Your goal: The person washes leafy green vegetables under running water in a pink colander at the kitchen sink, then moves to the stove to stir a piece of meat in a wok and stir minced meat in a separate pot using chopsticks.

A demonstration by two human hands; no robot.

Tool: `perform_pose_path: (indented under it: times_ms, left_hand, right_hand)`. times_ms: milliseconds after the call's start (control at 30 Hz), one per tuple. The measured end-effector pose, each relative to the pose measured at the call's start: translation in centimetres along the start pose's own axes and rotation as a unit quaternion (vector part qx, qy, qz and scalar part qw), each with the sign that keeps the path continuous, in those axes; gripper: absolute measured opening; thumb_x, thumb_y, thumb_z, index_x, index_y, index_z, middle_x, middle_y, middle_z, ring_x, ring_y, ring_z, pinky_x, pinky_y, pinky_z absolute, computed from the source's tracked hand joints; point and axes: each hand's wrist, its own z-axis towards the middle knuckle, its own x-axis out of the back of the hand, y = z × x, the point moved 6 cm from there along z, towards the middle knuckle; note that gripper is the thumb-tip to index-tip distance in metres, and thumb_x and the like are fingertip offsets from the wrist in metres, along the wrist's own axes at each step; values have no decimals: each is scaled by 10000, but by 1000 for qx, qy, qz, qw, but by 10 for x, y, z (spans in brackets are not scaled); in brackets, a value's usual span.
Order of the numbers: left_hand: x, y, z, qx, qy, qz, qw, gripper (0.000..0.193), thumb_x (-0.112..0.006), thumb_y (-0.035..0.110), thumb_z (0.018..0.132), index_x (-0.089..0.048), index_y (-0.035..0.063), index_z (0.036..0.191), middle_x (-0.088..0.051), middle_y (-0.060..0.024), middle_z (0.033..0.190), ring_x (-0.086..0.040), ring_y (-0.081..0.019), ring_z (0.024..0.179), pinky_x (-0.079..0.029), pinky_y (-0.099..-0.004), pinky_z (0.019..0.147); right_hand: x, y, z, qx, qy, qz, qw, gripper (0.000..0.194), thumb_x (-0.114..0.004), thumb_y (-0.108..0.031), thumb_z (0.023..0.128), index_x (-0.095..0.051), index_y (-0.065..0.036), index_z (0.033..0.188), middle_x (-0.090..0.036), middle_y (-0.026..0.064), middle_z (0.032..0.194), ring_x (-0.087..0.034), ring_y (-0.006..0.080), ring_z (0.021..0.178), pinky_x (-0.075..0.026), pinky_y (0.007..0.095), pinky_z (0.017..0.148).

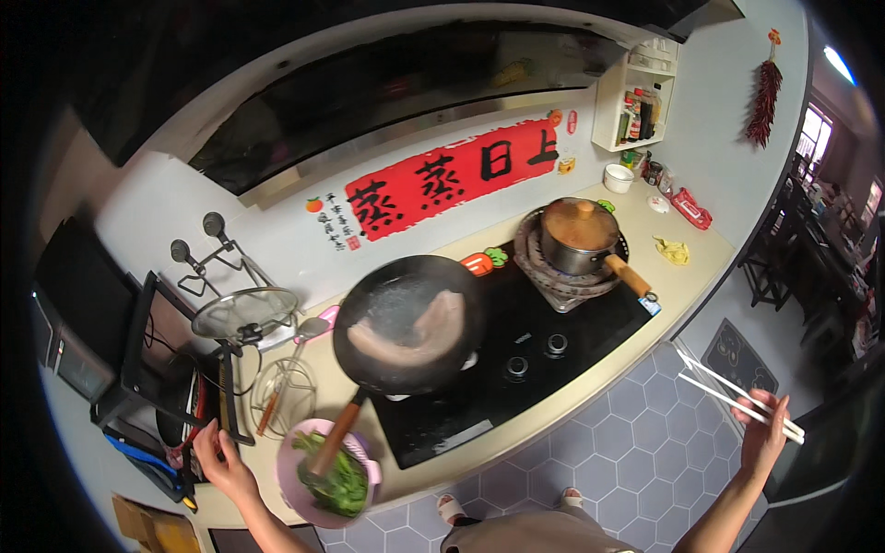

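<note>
My left hand (pixel 225 460) is raised with its fingers apart over the left end of the counter, holding nothing. White chopsticks (pixel 743 404) are gripped in my right hand (pixel 764 425), off to the right above the floor. A long pale piece of what looks like meat (pixel 408 342) lies curved in liquid inside a black wok (pixel 366 377) on the left of the cooktop. The wok's wooden handle (pixel 339 435) reaches over a pink basket (pixel 287 477) holding leafy greens (pixel 342 484).
A lidded saucepan (pixel 581 242) stands on the right burner of the black glass cooktop (pixel 484 415), its wooden handle pointing front right. A glass lid (pixel 245 314) and a wire rack (pixel 283 394) are left of the wok. A yellow cloth (pixel 672 250) lies at the right.
</note>
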Motion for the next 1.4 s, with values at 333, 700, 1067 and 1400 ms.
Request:
perform_pose_path:
  times_ms: [333,700,1067,1400]
  left_hand:
    - [-141,304,-139,-120,-114,0,986,150,-651,18,813,-667,10,963,-613,-130,856,-553,-284,835,-441,-366,790]
    - [-345,473,-57,-276,-254,-73,924,243,-707,127,775,-688,55,1006,-635,-108,815,-570,-301,777,-457,-393,743]
    - [-582,537,-87,-222,-550,174,786,407,-673,476,799,-690,119,992,-676,-119,1007,-601,-314,1005,-415,-445,905]
    - [-561,587,-64,-131,-475,31,869,328,-750,270,720,-702,28,937,-673,-169,780,-640,-281,680,-497,-374,691]
  right_hand:
    - [192,33,123,-26,82,45,995,560,-374,-444,999,-582,74,1041,-645,159,906,-687,245,724,-611,335,601]
    - [221,70,197,-55,187,-16,981,551,-424,-485,975,-612,32,955,-636,106,784,-635,178,587,-566,278,539]
    - [182,79,271,-34,171,-64,983,548,-412,-467,985,-607,38,901,-635,140,711,-617,200,528,-532,277,521]
    - [156,122,424,-38,37,-31,998,523,-400,-414,998,-599,50,860,-628,167,675,-620,218,500,-529,275,486]
